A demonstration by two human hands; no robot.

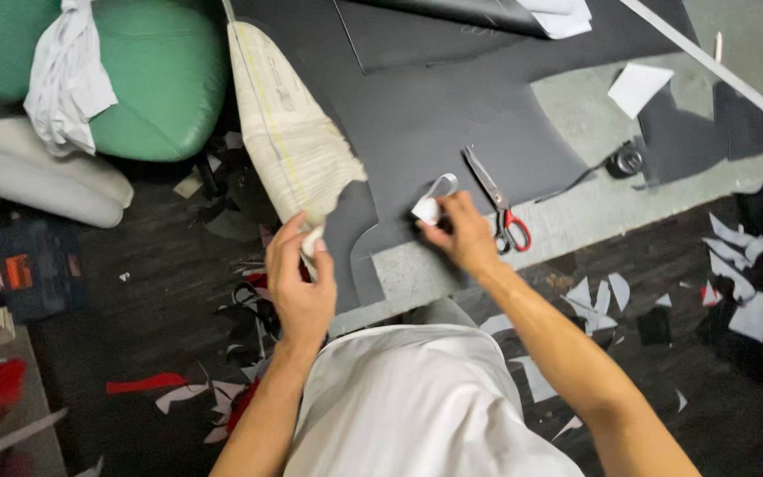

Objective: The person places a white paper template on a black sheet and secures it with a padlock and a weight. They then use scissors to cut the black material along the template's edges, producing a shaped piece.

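The right hand [463, 231] pinches a small white chalk piece [426, 210] on the dark grey fabric sheet [452, 115], red-handled steel scissors [498, 201] at three o'clock, while the left hand [300, 281] grips the sheet's edge.

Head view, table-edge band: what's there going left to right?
Green cushion → paper pattern piece → left hand → right hand → red-handled scissors → black tape roll → white scraps on the floor.

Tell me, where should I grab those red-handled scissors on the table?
Take the red-handled metal scissors by the red finger loops, coming from the near table edge. The loops point toward that edge, while the closed blades point away across the dark sheet. The right hand rests just beside them.
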